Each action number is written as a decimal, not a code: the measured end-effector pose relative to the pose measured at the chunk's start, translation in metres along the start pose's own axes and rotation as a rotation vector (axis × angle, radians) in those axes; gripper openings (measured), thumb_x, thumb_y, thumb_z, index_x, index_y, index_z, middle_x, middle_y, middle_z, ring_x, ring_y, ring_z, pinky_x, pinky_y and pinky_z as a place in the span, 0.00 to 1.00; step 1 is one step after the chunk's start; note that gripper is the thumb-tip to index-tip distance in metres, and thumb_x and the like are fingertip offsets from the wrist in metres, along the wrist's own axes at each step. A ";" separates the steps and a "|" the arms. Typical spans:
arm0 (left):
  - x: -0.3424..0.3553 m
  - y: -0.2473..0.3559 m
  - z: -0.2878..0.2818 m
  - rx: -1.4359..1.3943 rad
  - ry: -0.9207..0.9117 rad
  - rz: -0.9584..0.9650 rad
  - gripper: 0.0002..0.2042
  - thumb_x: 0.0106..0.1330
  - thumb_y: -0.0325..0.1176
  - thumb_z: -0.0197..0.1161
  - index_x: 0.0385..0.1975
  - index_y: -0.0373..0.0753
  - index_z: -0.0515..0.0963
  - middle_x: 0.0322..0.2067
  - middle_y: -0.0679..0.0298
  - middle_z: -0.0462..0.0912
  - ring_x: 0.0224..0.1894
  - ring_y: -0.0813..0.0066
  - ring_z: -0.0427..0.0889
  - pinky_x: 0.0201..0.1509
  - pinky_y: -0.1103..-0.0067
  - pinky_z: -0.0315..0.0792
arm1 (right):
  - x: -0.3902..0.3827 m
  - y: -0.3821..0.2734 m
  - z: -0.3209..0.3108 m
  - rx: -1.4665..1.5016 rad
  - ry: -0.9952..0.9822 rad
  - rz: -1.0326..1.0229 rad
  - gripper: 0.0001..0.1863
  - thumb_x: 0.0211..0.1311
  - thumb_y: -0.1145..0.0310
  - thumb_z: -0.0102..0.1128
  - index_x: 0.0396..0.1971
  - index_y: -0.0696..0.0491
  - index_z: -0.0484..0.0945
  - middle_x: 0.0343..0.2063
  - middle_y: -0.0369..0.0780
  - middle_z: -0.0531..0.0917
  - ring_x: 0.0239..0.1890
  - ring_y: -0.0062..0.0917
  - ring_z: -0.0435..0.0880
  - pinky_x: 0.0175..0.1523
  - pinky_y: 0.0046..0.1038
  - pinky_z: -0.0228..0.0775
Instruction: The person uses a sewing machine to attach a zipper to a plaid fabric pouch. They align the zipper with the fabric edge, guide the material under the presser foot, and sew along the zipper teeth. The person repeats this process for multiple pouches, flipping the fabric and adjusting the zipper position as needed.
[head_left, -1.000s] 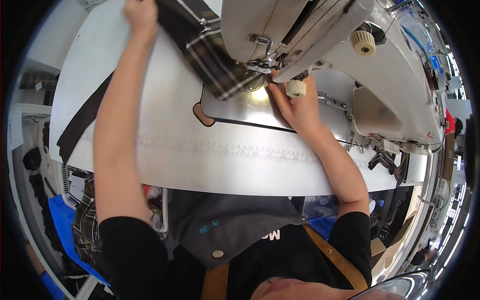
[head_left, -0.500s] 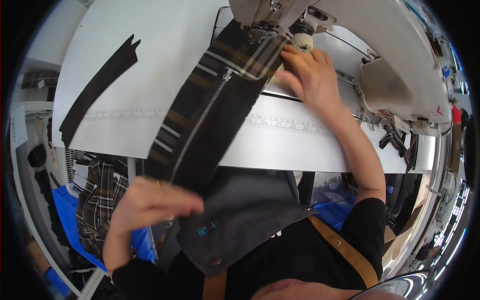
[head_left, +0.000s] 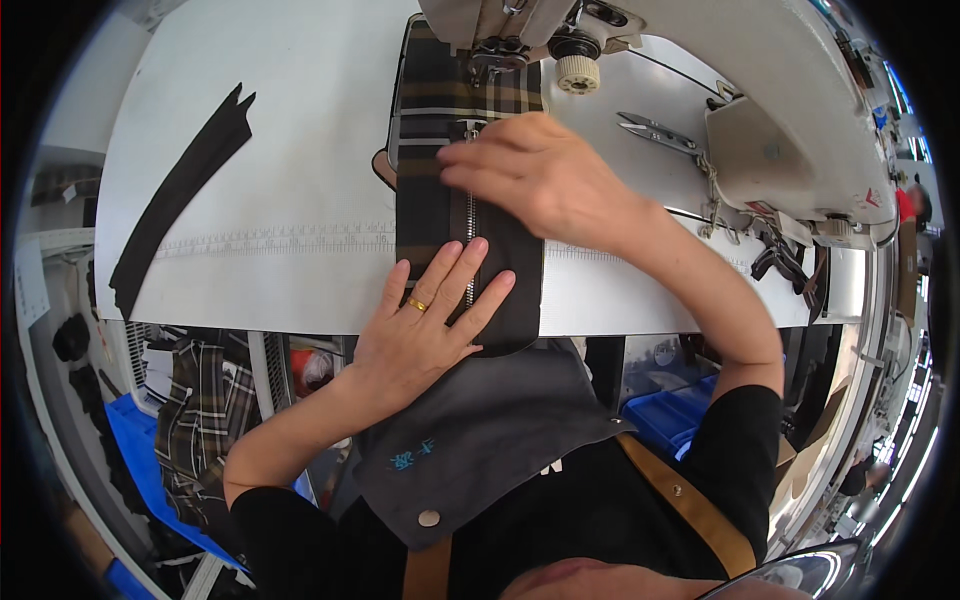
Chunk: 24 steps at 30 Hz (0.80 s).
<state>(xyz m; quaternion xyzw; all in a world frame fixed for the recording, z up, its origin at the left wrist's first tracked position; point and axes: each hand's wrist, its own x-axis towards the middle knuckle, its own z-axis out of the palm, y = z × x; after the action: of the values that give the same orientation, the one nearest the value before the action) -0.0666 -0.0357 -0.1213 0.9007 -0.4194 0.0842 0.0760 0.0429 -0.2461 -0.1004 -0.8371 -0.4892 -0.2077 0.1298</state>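
The left hand [head_left: 415, 335], grip spread wide, empty, lies on a dark plaid fabric panel [head_left: 425, 205]; the right hand [head_left: 545, 185] crosses its silver metal zipper [head_left: 471, 218] (that grip's hold I cannot tell).

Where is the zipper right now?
In the head view, the zipper runs down the plaid cloth at centre, below the sewing machine, with the right hand over its upper part and the left hand lower.

A white table [head_left: 280, 180] bore the sewing machine [head_left: 790, 90], zippered plaid fabric [head_left: 425, 205] partly beneath it, snips [head_left: 662, 135] beside its column, a dark strip [head_left: 182, 195] well leftward.
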 end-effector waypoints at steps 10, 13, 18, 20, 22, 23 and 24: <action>0.006 -0.006 -0.015 -0.154 -0.066 0.055 0.39 0.47 0.53 0.67 0.61 0.45 0.65 0.62 0.51 0.64 0.62 0.59 0.65 0.60 0.64 0.63 | 0.017 -0.007 -0.023 -0.116 -0.273 -0.126 0.06 0.47 0.70 0.56 0.27 0.51 0.74 0.26 0.33 0.73 0.31 0.23 0.74 0.37 0.23 0.68; 0.015 -0.022 -0.025 -0.175 -0.047 0.126 0.36 0.50 0.52 0.66 0.58 0.40 0.69 0.59 0.52 0.68 0.59 0.60 0.70 0.59 0.64 0.64 | 0.002 -0.011 -0.009 -0.059 -0.137 0.018 0.06 0.46 0.69 0.57 0.26 0.51 0.74 0.27 0.33 0.73 0.30 0.22 0.74 0.35 0.23 0.69; 0.024 -0.028 -0.028 -0.098 -0.028 0.219 0.30 0.55 0.48 0.64 0.52 0.32 0.73 0.54 0.51 0.73 0.53 0.62 0.75 0.58 0.66 0.66 | 0.011 -0.010 -0.007 -0.083 -0.118 -0.070 0.06 0.47 0.68 0.56 0.26 0.51 0.75 0.28 0.33 0.73 0.31 0.22 0.74 0.36 0.22 0.68; 0.026 -0.027 -0.029 -0.098 -0.015 0.241 0.28 0.58 0.46 0.61 0.50 0.28 0.72 0.52 0.47 0.74 0.52 0.59 0.76 0.59 0.67 0.66 | 0.015 -0.004 -0.011 -0.099 -0.171 -0.157 0.05 0.47 0.68 0.56 0.25 0.51 0.75 0.28 0.32 0.73 0.32 0.22 0.74 0.36 0.22 0.68; 0.024 -0.025 -0.027 -0.088 -0.007 0.226 0.28 0.58 0.46 0.61 0.50 0.27 0.72 0.52 0.46 0.74 0.52 0.58 0.76 0.59 0.68 0.66 | 0.020 0.001 -0.013 -0.112 -0.217 -0.222 0.05 0.47 0.68 0.56 0.24 0.51 0.75 0.28 0.32 0.73 0.32 0.21 0.74 0.36 0.22 0.68; 0.024 -0.024 -0.027 -0.083 -0.004 0.219 0.28 0.58 0.46 0.61 0.50 0.27 0.72 0.53 0.46 0.74 0.52 0.58 0.76 0.59 0.69 0.66 | 0.021 0.002 -0.015 -0.096 -0.224 -0.220 0.06 0.46 0.68 0.56 0.27 0.52 0.75 0.30 0.32 0.74 0.32 0.21 0.74 0.37 0.22 0.68; 0.023 -0.024 -0.027 -0.081 -0.003 0.220 0.29 0.58 0.47 0.61 0.51 0.27 0.72 0.53 0.46 0.74 0.52 0.58 0.76 0.59 0.69 0.67 | 0.021 0.003 -0.017 -0.081 -0.232 -0.219 0.08 0.45 0.68 0.57 0.29 0.52 0.75 0.33 0.33 0.75 0.33 0.22 0.74 0.38 0.23 0.68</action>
<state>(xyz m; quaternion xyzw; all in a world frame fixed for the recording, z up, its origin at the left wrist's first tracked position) -0.0360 -0.0325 -0.0916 0.8456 -0.5188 0.0735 0.1021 0.0510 -0.2393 -0.0753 -0.8017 -0.5804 -0.1419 0.0151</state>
